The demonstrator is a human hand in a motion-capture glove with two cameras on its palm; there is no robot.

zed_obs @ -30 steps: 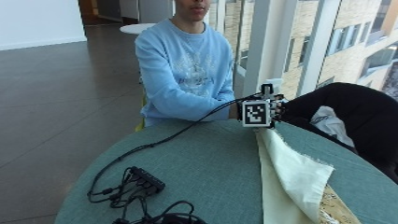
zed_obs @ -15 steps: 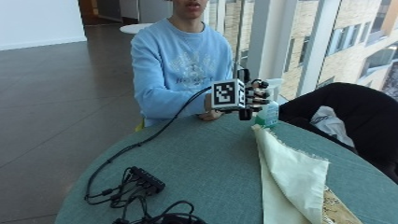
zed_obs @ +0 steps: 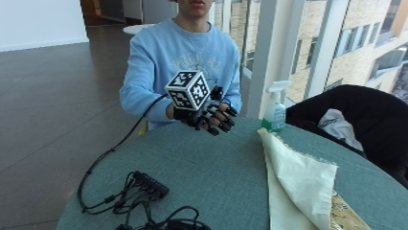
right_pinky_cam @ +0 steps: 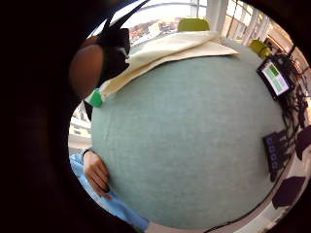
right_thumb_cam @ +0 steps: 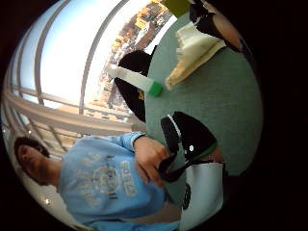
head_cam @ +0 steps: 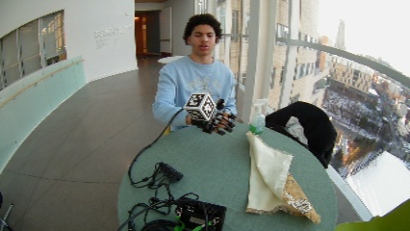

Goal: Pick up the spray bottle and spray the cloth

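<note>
One gloved right hand [zed_obs: 210, 115] is seen in the upper centre of the outside view, raised above the near edge of the round green table [zed_obs: 210, 172], in front of the person's blue sweater [zed_obs: 185, 57]. Its grip is slack: the fingers [zed_obs: 223, 122] hang loosely curled downward and nothing is held between them.

One spray bottle [zed_obs: 275, 106] is placed upright at the table's far edge, right of centre in the outside view, apart from the hand. A white trigger head and a green lower part are shown. In the thumb side palm view the bottle [right_thumb_cam: 137, 81] is seen beside the end of the cloth.

One cream cloth [zed_obs: 296, 177] is laid folded along the right half of the table, its narrow end just beside the bottle's base and its length running toward the lower right of the frame. A patterned brown edge [head_cam: 296, 202] is shown at its near end in the wide outside view.

One bare left hand [right_pinky_cam: 96, 172] is rested at the table's edge, as seen in the little finger side palm view.

Several black cables and a small black box [zed_obs: 150, 184] are recorded at the lower left of the outside view. A black jacket [zed_obs: 357, 120] is draped over a chair at the right.
</note>
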